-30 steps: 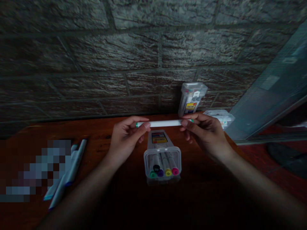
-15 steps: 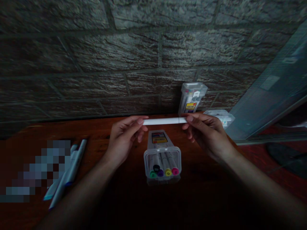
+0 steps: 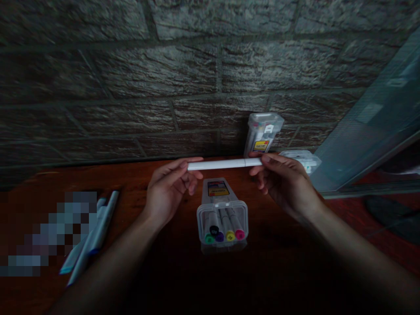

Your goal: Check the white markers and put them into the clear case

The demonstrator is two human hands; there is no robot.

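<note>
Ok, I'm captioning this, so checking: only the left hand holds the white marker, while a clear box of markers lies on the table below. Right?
Not quite: in the head view, the right hand holds the white marker too, at the end opposite the left hand. The rest stands.

Rough grey blocks with dark joints form the wall (image 3: 216, 70) behind a reddish-brown wooden worktop (image 3: 182, 232). At right, a grey-blue panel (image 3: 357, 118) slants down to reddish floor (image 3: 348, 223) — all in dim light, darkest near the viewer.
</note>
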